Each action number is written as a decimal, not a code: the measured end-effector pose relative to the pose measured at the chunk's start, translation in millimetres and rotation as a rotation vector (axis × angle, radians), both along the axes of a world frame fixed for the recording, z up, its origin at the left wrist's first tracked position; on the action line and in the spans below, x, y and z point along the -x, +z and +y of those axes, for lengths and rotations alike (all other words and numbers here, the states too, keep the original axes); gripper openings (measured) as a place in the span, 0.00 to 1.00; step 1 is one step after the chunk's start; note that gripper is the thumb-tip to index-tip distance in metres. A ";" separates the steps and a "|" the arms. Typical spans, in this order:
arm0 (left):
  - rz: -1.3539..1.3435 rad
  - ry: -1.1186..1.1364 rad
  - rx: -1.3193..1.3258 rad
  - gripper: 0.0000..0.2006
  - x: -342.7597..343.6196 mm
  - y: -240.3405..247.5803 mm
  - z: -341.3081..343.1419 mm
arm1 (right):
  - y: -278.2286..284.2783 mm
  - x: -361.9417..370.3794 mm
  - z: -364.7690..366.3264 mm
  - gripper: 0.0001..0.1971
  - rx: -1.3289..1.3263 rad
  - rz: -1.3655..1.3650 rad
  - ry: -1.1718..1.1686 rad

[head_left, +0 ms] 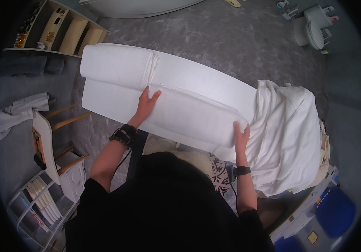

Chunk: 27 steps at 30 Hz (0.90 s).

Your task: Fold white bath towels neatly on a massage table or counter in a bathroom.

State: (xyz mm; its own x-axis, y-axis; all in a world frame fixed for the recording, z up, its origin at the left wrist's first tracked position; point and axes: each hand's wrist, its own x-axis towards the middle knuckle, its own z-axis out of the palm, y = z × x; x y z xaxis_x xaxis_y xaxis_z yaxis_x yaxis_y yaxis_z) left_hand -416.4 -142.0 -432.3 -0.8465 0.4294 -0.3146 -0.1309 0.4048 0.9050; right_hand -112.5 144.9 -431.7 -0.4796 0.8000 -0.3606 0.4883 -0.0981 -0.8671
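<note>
A long white folded towel (195, 115) lies on the white table in front of me. My left hand (147, 105) grips its left end, thumb on top and some fingers out of sight at the edge. At the opposite end, my right hand (241, 136) holds the right corner between thumb and fingers. A thicker stack of folded white towels (115, 63) rests at the far left of the table, close to my left fingertips. To the right of my right hand, loose white towels (285, 130) are heaped and hang down over the side.
The white table (205, 71) slants across the view. A wooden shelf (73, 35) stands at the far left, a chair (46, 145) and a wire rack (41, 208) at the left. A toilet (313, 31) is at the far right, a blue seat (335, 212) at the lower right.
</note>
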 end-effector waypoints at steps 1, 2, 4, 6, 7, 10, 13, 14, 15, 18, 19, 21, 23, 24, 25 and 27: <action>0.053 -0.020 0.012 0.20 -0.1 -9.1 1.5 | -0.2 -3.5 -4.2 0.27 0.037 0.019 -0.035; 0.106 -0.041 0.024 0.21 0.5 -18.2 3.2 | -4.2 -0.9 -6.4 0.27 0.040 0.009 -0.040; 0.085 -0.070 0.097 0.23 11.9 -35.9 6.7 | -17.2 12.4 -6.0 0.29 -0.147 -0.136 -0.019; 0.069 -0.104 0.166 0.25 14.7 -50.5 6.6 | -23.7 15.6 -7.1 0.31 -0.158 -0.121 -0.030; 0.141 -0.109 0.303 0.27 14.1 -51.8 9.7 | -25.8 17.6 -7.8 0.33 -0.168 -0.150 -0.069; 0.185 -0.081 0.402 0.31 4.4 -49.8 11.1 | -12.7 15.2 -4.2 0.37 -0.085 -0.227 -0.105; 0.087 -0.036 0.387 0.35 -12.3 -52.3 -8.1 | -6.3 11.6 -3.7 0.40 0.069 -0.240 -0.101; 0.013 -0.020 0.413 0.38 -16.2 -51.0 -10.7 | -6.0 10.2 -2.1 0.41 0.130 -0.212 -0.094; 0.012 -0.024 0.408 0.38 -16.5 -50.7 -12.5 | -5.7 8.4 0.4 0.41 0.125 -0.213 -0.098; -0.156 -0.029 0.331 0.43 -13.5 -36.4 -9.7 | -5.3 9.2 7.6 0.40 0.222 -0.294 -0.091; -0.206 -0.003 0.327 0.41 -10.7 -34.3 -8.4 | -8.0 8.8 12.9 0.39 0.377 -0.209 -0.092; -0.248 0.019 0.317 0.40 -4.1 -25.9 -3.4 | -16.3 0.7 21.4 0.38 0.526 -0.116 -0.095; -0.614 -0.138 0.178 0.35 5.8 -7.2 -1.7 | -21.6 -5.7 20.7 0.37 0.729 0.059 -0.108; -0.609 -0.135 0.176 0.35 6.1 -7.4 -1.6 | -23.0 -10.7 18.9 0.37 0.728 0.062 -0.103; -0.599 -0.165 0.192 0.33 8.0 -5.7 -7.2 | -21.2 -7.9 13.0 0.36 0.711 0.095 -0.135; -0.584 -0.192 0.212 0.32 7.9 2.2 -11.4 | -16.6 -11.4 4.2 0.35 0.698 0.131 -0.165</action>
State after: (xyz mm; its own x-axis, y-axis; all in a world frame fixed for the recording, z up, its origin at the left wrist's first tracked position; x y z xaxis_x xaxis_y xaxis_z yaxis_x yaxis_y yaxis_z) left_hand -424.3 -153.5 -430.0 -0.4247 0.4343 -0.7943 -0.4850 0.6317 0.6047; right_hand -101.1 149.0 -448.3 -0.4469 0.4706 -0.7608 0.3156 -0.7129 -0.6263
